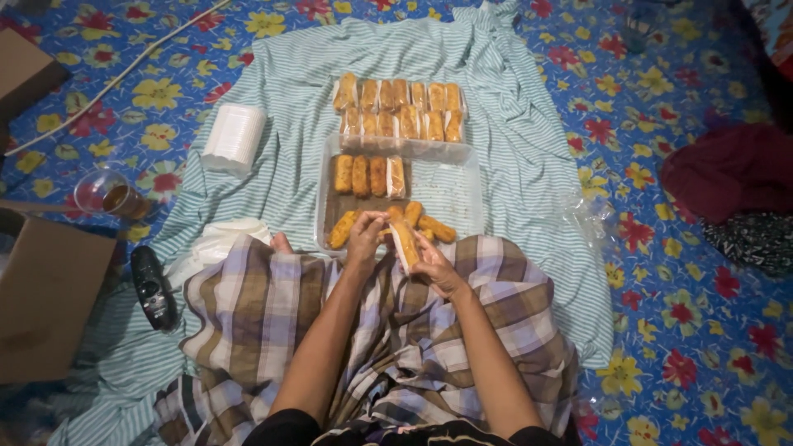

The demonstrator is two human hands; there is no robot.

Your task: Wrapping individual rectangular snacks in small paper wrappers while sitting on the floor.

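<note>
A long, golden-brown fried roll [404, 241], partly covered in a thin clear wrapper, is held at a slant with its near end towards the person's lap, just in front of a clear plastic tray [450, 194]. The right hand [435, 266] cradles it from below with fingers curled around its lower end, while the left hand [366, 234] pinches the wrapper at its upper end. Both hands hover over a checked cloth on the lap, close together and touching the roll.

Head-worn view, steeply down, seemingly close.
</note>
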